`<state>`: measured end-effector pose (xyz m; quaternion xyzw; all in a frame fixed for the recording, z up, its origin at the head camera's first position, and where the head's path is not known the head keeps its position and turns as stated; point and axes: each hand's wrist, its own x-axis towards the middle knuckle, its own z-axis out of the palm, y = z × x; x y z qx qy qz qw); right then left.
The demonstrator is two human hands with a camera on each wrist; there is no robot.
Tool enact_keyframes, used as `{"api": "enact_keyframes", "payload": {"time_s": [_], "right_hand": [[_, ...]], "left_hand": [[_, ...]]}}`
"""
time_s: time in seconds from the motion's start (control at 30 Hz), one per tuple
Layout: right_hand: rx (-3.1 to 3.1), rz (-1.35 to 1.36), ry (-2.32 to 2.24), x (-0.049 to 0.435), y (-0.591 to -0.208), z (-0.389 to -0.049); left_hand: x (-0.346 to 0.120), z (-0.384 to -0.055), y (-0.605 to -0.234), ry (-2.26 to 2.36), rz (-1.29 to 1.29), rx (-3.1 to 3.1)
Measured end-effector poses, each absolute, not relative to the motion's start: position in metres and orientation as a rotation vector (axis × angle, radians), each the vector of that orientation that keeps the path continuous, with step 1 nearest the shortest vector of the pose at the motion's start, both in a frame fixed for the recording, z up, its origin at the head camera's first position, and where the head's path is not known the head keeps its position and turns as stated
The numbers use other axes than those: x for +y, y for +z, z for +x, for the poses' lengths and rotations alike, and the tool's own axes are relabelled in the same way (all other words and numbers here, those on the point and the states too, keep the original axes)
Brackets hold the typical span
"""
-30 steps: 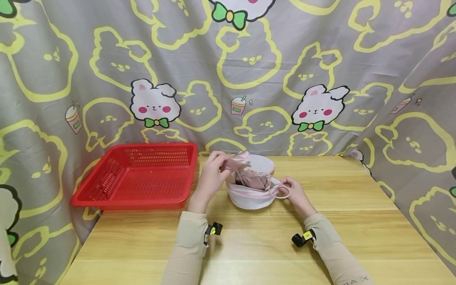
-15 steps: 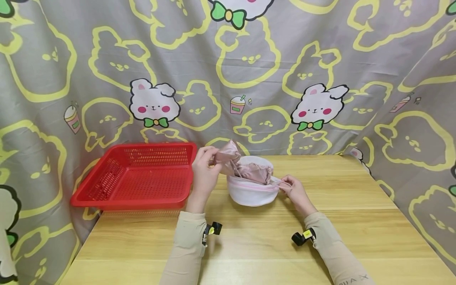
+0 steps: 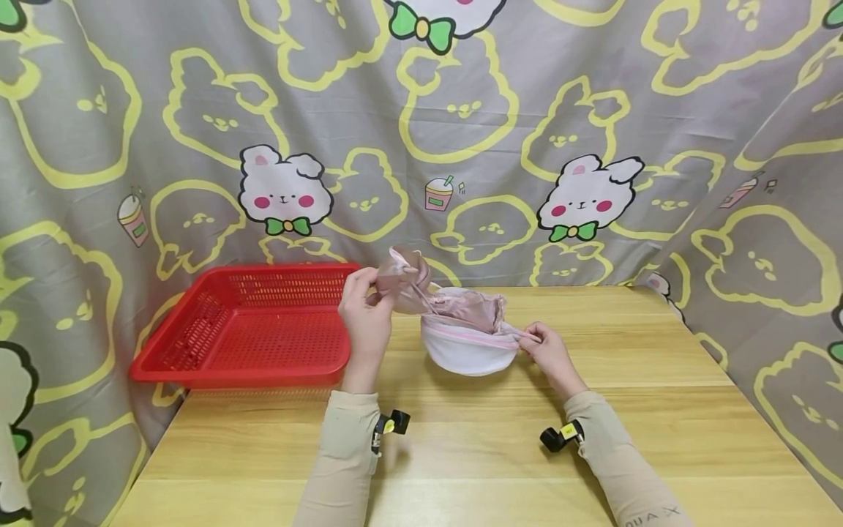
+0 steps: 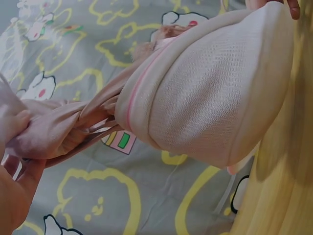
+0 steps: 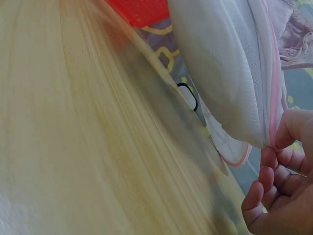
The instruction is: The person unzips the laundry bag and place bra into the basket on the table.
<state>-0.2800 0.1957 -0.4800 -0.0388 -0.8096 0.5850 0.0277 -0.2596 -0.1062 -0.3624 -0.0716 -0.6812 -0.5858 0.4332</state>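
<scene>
A dusty-pink satin bra (image 3: 479,307) with lace trim is partly inside a round white mesh laundry bag (image 3: 464,353) with a pink zip edge. My left hand (image 3: 366,315) grips the bra's satin end, which stretches out past the bag's left side; in the left wrist view this satin (image 4: 54,125) is twisted between the fingers and the bag (image 4: 205,93). At the bag's right end, my right hand (image 3: 548,353) pinches the zip edge between thumb and finger, as the right wrist view shows with that hand (image 5: 286,181). The bra's lower part is hidden in the bag.
A red perforated plastic basket (image 3: 184,378) stands on the left of the wooden table (image 3: 474,454), close to my left hand. Behind the table hangs a grey curtain (image 3: 369,110) with yellow outlines and cartoon rabbits. Each sleeve carries a small black camera.
My left hand has moved left and slightly up, drawing more of the bra out of the bag. The bag has tilted and risen a little, while my right hand keeps its hold.
</scene>
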Motion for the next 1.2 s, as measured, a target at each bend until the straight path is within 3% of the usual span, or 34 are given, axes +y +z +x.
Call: {"api": "enact_keyframes", "payload": {"time_s": [0.2,0.4,0.57,0.77,1.2], "right_hand": [[-2.489,-0.13,1.758,0.197,-0.484,-0.281],[-2.467,-0.068,1.714,0.191,-0.48,-0.278],[-2.466,0.068,1.703,0.181,-0.466,-0.27],[-2.463,0.141,1.696,0.17,-0.442,-0.254],[-2.449,0.141,1.595,0.182,-0.468,-0.271]], "left_hand": [[-0.106,-0.258,-0.364,-1.485,-0.165,-1.668],[-0.1,-0.257,-0.368,-1.461,-0.354,-1.825],[-0.091,-0.255,-0.369,-1.277,-0.548,-2.007],[-0.083,-0.254,-0.368,-1.104,-0.611,-2.042],[-0.068,-0.259,-0.34,-1.06,-0.647,-1.946]]}}
